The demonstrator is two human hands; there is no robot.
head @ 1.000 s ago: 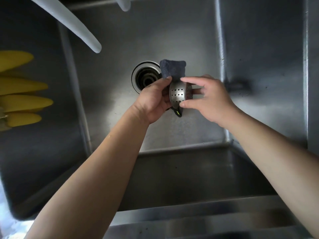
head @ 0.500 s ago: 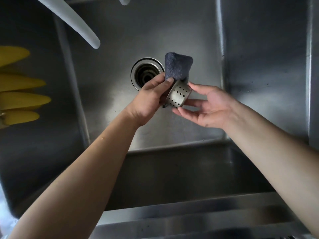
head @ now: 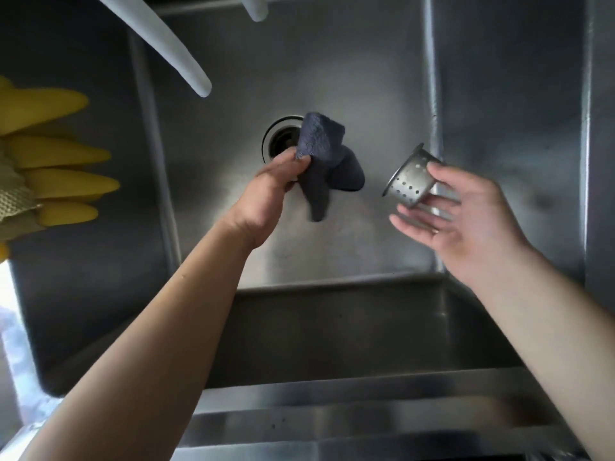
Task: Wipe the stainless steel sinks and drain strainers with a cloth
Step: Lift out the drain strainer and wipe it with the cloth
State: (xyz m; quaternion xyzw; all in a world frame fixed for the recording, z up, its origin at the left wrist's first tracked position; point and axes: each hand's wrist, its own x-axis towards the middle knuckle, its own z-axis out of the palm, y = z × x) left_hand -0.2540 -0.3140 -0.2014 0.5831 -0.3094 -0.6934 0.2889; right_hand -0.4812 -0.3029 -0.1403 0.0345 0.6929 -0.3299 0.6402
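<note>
My left hand (head: 271, 191) is shut on a dark blue cloth (head: 321, 161), which hangs over the open drain hole (head: 279, 141) of the middle stainless steel sink (head: 233, 78). To the right, my right hand (head: 466, 214) holds a perforated steel drain strainer (head: 411, 178) between thumb and fingers, palm up, tilted with its rim toward the upper left. Cloth and strainer are apart. The cloth covers the drain hole's right side.
Two pale faucet spouts (head: 173, 51) reach in from the top. Yellow rubber gloves (head: 56, 168) hang over the left divider beside a mesh scrubber (head: 15, 194). Another basin (head: 515, 128) lies to the right behind a divider wall. The sink's front rim (head: 332, 410) runs along the bottom.
The hands have separated: the left drew the cloth away from the strainer to the left, and the right carried the strainer off to the right, holding it alone.
</note>
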